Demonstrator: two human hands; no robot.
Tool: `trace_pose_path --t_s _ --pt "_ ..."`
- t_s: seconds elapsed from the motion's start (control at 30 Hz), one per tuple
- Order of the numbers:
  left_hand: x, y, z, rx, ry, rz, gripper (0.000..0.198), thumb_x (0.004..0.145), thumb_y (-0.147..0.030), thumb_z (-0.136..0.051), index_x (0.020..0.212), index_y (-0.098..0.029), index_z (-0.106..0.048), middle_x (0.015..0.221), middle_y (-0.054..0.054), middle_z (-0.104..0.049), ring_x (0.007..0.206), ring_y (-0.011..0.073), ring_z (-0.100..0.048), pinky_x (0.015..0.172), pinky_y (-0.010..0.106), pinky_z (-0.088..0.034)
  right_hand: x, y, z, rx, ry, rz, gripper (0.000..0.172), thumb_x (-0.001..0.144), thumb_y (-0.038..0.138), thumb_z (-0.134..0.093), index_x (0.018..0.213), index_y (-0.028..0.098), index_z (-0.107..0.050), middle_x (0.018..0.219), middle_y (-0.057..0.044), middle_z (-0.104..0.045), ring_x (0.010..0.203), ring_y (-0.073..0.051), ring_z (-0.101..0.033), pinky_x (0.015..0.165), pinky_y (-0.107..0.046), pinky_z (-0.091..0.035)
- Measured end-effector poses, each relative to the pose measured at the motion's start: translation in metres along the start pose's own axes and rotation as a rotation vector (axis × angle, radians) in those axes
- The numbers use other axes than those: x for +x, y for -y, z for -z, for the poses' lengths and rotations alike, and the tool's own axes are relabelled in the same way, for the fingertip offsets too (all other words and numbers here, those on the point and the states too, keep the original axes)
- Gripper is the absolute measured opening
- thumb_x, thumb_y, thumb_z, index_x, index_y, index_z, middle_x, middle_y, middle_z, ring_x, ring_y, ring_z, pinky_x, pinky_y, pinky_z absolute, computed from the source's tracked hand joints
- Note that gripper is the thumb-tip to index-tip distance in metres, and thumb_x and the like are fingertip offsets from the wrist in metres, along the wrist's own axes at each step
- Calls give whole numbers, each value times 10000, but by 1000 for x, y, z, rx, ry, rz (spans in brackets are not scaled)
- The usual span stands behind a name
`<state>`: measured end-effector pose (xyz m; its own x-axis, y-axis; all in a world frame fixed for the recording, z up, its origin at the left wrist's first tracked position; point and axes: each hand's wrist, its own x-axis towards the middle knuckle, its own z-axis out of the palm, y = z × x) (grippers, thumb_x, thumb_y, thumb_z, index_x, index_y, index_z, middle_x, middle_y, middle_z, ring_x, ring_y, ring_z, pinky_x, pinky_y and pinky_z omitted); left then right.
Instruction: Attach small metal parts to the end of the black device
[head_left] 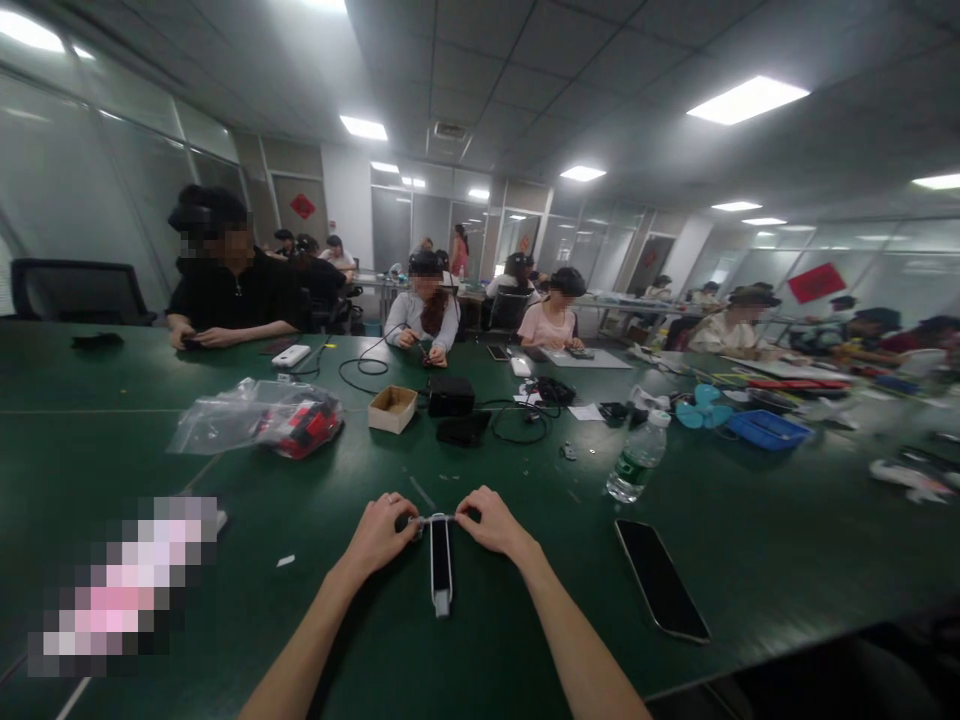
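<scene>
On the green table right in front of me lies a narrow device (442, 560) with a white frame and a dark face. A pale grey tab sticks out from its near end. A thin, clear-looking strip (431, 519) runs across the device's far end. My left hand (382, 532) pinches the strip on the left side, fingers curled. On the right side, my right hand (491, 520) pinches its other end between thumb and fingers. The strip's exact kind is too small to make out. Just beyond my hands, another clear strip (421, 491) lies flat on the table.
A water bottle (637, 458) and a phone (661, 580) are at right. Farther off are an open small box (392, 410), a black case (450, 396), a plastic bag (225, 415) and a blue tray (769, 430). Several people sit across the table. A pixelated object lies at left.
</scene>
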<state>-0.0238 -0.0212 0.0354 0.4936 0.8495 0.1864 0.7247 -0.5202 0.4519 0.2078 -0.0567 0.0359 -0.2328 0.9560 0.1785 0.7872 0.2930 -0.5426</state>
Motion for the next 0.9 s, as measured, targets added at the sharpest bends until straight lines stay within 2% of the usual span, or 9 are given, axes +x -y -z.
trace_pose_path --t_s 0.1,0.2,0.33,0.47,0.53,0.67,0.9 --pt "1 3 1 -13 1 -7 193 854 -327 -515 873 -224 -677 980 47 -651 949 223 -577 827 363 -411 2 -12 3 -7 -54 -11 201 874 341 -525 872 217 -683 897 -21 -662 890 -172 -536 811 -300 -392" --pt "2 5 0 -32 -17 -20 230 859 -358 -494 884 -227 -681 995 53 -651 954 229 -583 828 369 -424 4 -37 6 -38 -170 -104 227 884 341 -492 879 211 -678 880 -22 -659 871 -172 -545 802 -293 -398" --pt "3 9 -5 -44 -74 -41 283 869 -395 -468 904 -220 -687 987 61 -655 943 231 -592 814 359 -441 7 -81 13 -132 -376 -339 236 876 275 -460 936 189 -671 917 -59 -661 893 -191 -557 795 -291 -407" --pt "4 13 -11 -47 -136 -47 321 883 -410 -434 909 -215 -688 973 65 -652 922 236 -597 795 365 -449 8 -121 26 -274 -553 -664 278 860 266 -464 1058 179 -638 1034 -109 -642 992 -239 -545 823 -322 -395" --pt "4 14 -14 -58 -152 -56 323 891 -403 -425 921 -211 -683 973 67 -649 925 236 -596 794 368 -448 10 -136 33 -315 -590 -761 316 859 266 -452 1112 166 -612 1102 -140 -611 1055 -274 -516 852 -360 -381" --pt "3 14 -18 -71 -160 -70 321 901 -403 -420 934 -214 -677 980 67 -650 931 228 -595 800 363 -442 17 -157 44 -350 -622 -839 392 861 272 -438 1207 126 -550 1186 -194 -540 1125 -325 -458 893 -424 -347" --pt "3 10 -20 -77 -157 -70 314 905 -403 -417 927 -223 -673 969 65 -655 912 221 -590 788 356 -429 32 -182 44 -486 -589 -828 463 865 302 -473 1307 166 -488 1298 -178 -460 1166 -337 -404 912 -438 -323"
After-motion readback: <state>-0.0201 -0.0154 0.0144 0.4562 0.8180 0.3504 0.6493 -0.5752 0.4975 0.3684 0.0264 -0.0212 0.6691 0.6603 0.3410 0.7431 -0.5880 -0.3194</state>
